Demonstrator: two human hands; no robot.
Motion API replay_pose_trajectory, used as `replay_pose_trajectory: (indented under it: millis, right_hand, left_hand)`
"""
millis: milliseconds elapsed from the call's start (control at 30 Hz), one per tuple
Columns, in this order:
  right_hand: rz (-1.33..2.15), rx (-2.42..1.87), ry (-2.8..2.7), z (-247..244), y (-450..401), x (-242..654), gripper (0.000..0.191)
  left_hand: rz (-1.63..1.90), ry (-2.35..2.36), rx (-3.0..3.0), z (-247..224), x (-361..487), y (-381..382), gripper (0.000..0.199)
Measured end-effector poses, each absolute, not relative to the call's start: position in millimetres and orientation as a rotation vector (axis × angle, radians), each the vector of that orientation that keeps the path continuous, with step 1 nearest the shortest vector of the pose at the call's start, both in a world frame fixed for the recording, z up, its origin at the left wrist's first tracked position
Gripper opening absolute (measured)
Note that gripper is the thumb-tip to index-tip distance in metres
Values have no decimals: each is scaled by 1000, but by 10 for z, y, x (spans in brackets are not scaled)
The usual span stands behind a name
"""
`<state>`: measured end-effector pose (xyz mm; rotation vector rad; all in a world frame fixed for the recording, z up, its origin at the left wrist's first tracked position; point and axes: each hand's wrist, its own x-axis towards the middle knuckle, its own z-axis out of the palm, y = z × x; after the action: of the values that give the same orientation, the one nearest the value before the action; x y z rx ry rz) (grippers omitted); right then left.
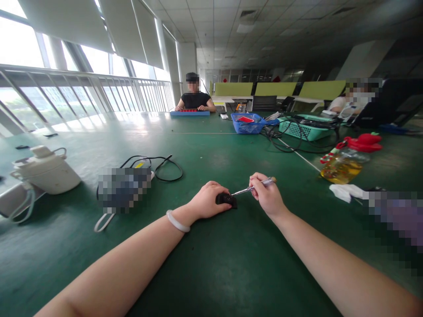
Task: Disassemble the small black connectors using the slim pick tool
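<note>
On the green tabletop (211, 259), my left hand (207, 200) grips a small black part (226, 200) between thumb and fingers, partly covering it. What kind of part it is cannot be made out. My right hand (266, 193) is closed round a slim metal screwdriver (245, 190), held at a slant with its tan end up to the right. The screwdriver's tip meets or nearly meets the upper right of the black part. A pale bangle circles my left wrist.
Left of my hands are a blurred-out device (124, 189) with a black cable (175, 169) and a white container (49, 169). Right stands a red-lidded bottle (345, 165). Blue (247, 126) and green baskets (304, 130) with cables lie beyond. A person (194, 99) sits across the table.
</note>
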<state>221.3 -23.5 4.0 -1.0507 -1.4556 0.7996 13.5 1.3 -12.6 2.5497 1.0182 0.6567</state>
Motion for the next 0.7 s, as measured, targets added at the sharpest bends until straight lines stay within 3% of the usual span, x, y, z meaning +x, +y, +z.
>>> replay_pose_trajectory:
  millis: [700]
  right_hand:
    - [885, -1067, -1401, 18, -204, 2213, 30]
  left_hand:
    - [663, 1036, 2505, -75, 142, -14, 36]
